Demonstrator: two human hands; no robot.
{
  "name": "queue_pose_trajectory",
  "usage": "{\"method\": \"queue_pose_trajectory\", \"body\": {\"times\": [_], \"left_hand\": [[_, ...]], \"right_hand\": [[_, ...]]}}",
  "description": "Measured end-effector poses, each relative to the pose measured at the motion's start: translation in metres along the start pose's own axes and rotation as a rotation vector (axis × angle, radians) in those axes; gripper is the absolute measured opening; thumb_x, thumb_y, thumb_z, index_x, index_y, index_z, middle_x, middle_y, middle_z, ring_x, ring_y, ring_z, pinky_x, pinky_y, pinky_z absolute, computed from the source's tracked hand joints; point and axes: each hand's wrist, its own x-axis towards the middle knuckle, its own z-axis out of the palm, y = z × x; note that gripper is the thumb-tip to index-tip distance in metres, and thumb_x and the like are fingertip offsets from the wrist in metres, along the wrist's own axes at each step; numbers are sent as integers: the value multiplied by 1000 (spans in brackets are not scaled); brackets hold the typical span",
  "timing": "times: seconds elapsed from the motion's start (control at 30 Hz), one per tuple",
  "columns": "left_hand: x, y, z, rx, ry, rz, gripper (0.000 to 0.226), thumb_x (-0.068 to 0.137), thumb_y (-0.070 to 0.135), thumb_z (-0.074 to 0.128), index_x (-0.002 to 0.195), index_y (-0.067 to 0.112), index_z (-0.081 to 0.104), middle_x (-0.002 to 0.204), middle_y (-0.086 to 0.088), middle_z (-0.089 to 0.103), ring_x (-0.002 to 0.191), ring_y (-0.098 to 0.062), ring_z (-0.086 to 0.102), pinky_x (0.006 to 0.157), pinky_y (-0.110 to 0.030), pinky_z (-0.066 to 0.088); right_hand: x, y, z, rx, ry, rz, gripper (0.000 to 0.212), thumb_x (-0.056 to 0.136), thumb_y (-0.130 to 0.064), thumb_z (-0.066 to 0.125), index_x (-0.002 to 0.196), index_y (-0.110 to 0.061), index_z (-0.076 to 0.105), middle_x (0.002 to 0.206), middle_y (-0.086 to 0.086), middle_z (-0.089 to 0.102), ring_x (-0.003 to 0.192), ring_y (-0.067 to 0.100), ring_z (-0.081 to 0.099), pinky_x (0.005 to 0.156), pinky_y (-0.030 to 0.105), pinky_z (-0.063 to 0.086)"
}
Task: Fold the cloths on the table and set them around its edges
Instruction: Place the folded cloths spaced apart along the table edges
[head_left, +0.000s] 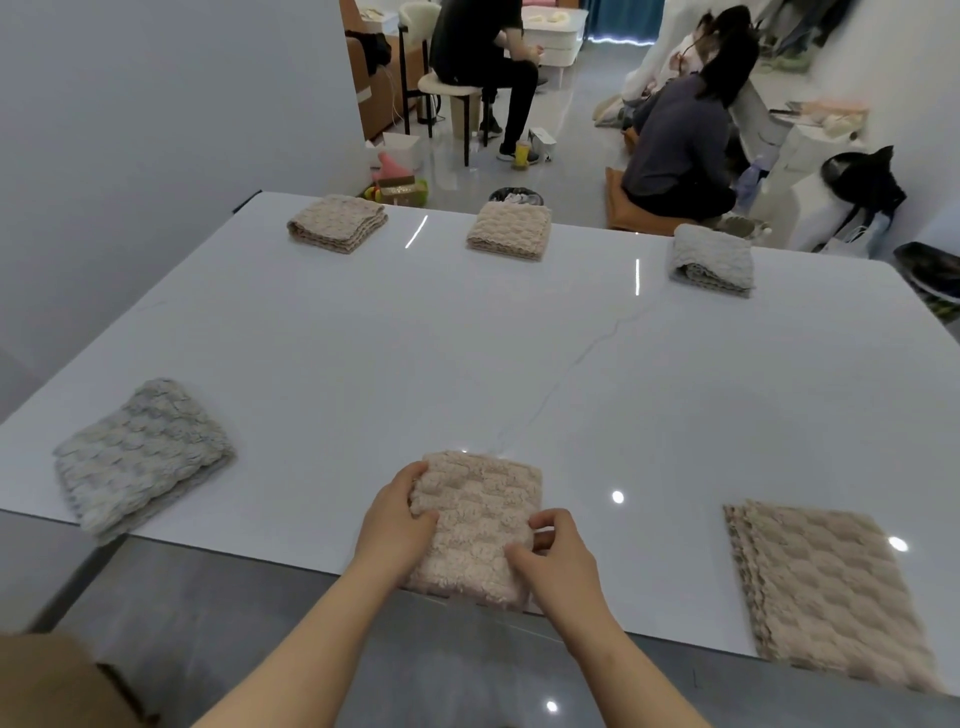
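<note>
At the table's (467, 353) near edge, we hold the folded pink cloth (478, 525) from both sides. Our left hand (397, 525) grips its left edge with curled fingers, and our right hand (558, 561) pinches its right edge. A grey cloth (140, 457) lies near-left and a beige cloth (826, 587) near-right. Along the far edge sit the far-left cloth (337, 223), far-middle cloth (509, 230) and far-right cloth (711, 260), all folded.

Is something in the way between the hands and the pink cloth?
No, nothing visible. The left hand and the right hand both grip the pink cloth, which lies at the near edge of the table.
</note>
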Motion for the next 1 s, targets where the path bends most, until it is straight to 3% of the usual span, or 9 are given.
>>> {"method": "queue_pose_trajectory", "body": {"times": [0.17,0.27,0.4,0.5,0.7,0.9,1.0], "left_hand": [[-3,0,-1,15,10,7,57,85,6,53,138,23,38,134,-1,51,121,-20,49,94,-23,35],[-6,-1,-4,20,32,24,53,85,10,54,135,23,41,123,5,51,119,-21,50,93,-27,39],[-9,-6,-16,42,104,-1,55,87,20,57,139,22,37,140,-2,41,128,-22,42,106,-40,36],[-9,-13,-31,18,161,12,48,89,20,55,135,23,42,140,1,42,125,-19,44,106,-36,37],[5,-47,-88,33,242,67,36,90,19,53,126,23,52,130,5,49,107,-9,47,90,-21,35],[38,-93,-173,152,201,176,30,90,15,52,119,20,58,124,6,55,120,-16,45,100,-27,35],[55,-118,-213,204,203,196,29,89,15,53,117,19,60,122,4,58,120,-18,45,99,-26,33]], "right_hand": [[0,1,1,-5,10,-13,27,81,-14,59,103,-22,46,93,1,56,77,9,54,63,20,44],[0,-1,1,-63,67,-68,29,80,-18,62,103,-22,45,102,-1,51,84,8,51,65,15,40],[0,-15,8,-119,109,-175,26,82,-21,59,104,-26,46,103,-7,47,84,1,48,65,12,36],[3,-33,27,-105,94,-218,23,82,-19,58,104,-25,50,99,-8,50,86,3,50,71,19,40],[12,-65,100,-69,57,-244,17,82,-19,59,98,-24,55,96,-6,58,86,11,56,76,27,47],[17,-97,207,-15,36,-152,12,85,-22,57,97,-21,58,94,-9,59,81,3,54,67,18,43],[14,-114,252,25,39,-116,10,85,-19,56,95,-21,57,91,-11,57,78,3,54,77,30,50]]}}
